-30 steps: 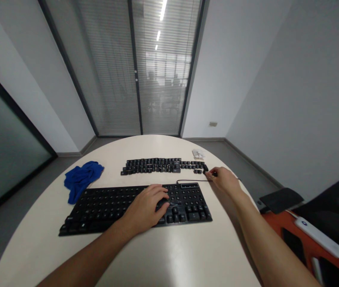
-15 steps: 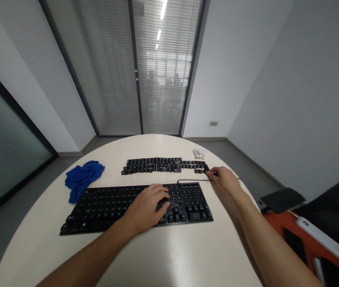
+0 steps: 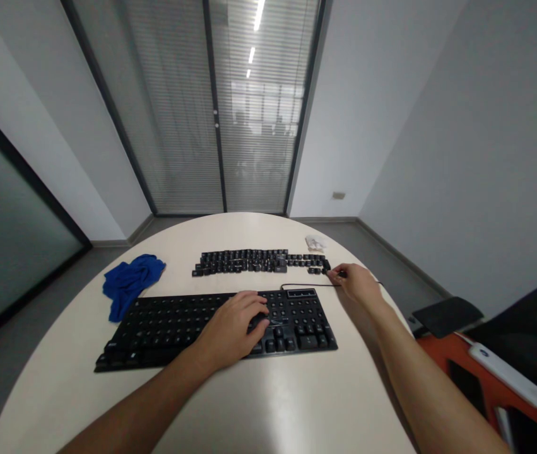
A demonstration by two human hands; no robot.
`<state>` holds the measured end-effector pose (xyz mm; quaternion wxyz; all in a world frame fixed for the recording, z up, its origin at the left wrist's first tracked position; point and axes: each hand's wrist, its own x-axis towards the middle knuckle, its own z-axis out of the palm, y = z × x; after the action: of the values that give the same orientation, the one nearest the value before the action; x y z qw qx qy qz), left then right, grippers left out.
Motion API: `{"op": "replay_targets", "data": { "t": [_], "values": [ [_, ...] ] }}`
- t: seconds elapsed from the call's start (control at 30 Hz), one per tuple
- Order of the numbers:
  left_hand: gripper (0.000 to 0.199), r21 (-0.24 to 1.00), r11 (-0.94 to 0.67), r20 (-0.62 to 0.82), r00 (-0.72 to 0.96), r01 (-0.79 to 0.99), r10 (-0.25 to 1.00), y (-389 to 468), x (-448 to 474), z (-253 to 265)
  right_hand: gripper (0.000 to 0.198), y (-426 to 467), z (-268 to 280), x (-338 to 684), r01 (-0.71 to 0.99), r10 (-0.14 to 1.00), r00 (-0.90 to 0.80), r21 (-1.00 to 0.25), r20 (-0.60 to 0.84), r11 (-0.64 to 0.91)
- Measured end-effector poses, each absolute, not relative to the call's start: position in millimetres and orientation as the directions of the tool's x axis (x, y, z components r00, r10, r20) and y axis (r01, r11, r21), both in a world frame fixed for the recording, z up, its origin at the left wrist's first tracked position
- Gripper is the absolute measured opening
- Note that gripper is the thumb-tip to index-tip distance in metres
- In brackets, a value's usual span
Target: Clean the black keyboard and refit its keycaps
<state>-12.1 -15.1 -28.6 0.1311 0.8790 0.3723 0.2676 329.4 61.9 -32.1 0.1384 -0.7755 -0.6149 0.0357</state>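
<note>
A black keyboard (image 3: 168, 334) lies across the near part of the round table, many of its keycaps off, with some still on at the lower right and along the front row. My left hand (image 3: 233, 328) rests on its middle-right part, fingers curved and thumb apart, holding nothing that shows. Loose black keycaps (image 3: 242, 261) stand in rows beyond the keyboard. At the right end of those rows, my right hand (image 3: 356, 280) pinches a keycap (image 3: 329, 272) between thumb and forefinger; the fingers partly hide it.
A crumpled blue cloth (image 3: 133, 280) lies left of the keyboard. Behind the keycaps is a small clear plastic bag (image 3: 315, 243). The keyboard's cable (image 3: 306, 284) runs right under my right hand. An orange chair seat (image 3: 452, 359) holding a white power strip (image 3: 507, 375) is at the right.
</note>
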Motion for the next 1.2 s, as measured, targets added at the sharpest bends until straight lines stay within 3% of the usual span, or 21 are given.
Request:
{"op": "replay_targets", "data": {
  "t": [0.8,1.2],
  "values": [
    [0.015,0.435,-0.694,0.388,0.576,0.573,0.719,-15,-11,-28,0.026,62,-33,326,0.920,0.966,0.243,-0.335,0.083,-0.203],
    [0.015,0.438,-0.696,0.395,0.574,0.569,0.718,-15,-10,-27,0.045,52,-19,303,0.909,0.935,0.346,-0.273,0.077,-0.314]
  ]
}}
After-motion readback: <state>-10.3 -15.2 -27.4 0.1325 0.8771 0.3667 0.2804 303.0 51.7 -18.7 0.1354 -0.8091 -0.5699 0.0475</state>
